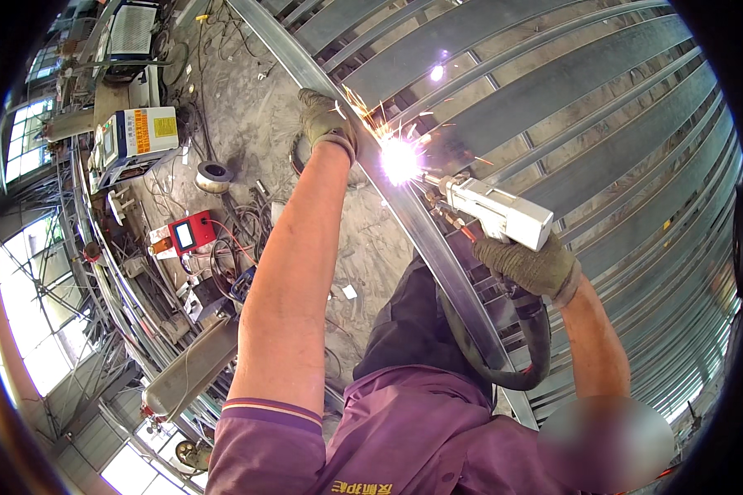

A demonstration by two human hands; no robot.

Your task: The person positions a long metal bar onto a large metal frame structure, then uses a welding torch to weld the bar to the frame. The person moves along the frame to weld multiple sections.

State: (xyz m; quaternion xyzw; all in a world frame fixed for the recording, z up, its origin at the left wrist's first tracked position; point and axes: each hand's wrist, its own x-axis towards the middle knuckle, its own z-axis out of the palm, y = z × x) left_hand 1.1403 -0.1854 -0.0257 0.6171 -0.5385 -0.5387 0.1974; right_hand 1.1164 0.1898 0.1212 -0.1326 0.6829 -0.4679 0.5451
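Observation:
In a grey-green work glove, my right hand (pixel 530 268) grips a white welding gun (pixel 504 210) from below. The gun's nozzle points left at a long metal rail (pixel 437 247), where a blinding white-violet glare (pixel 400 161) hides the contact spot. Orange sparks fly up and to the right from it. My left hand (pixel 326 120), gloved too, is closed on the rail's left edge, a little above and left of the glare. Its fingertips are partly hidden. A thick dark hose (pixel 530 375) hangs from the gun and loops beneath the rail.
Many parallel grey metal slats (pixel 570 124) fill the right side, joined to the rail. On the left floor lie a wire spool (pixel 214 176), a red box with a screen (pixel 191 233) and tangled cables (pixel 239 223). A white-and-yellow machine (pixel 144 132) stands beyond.

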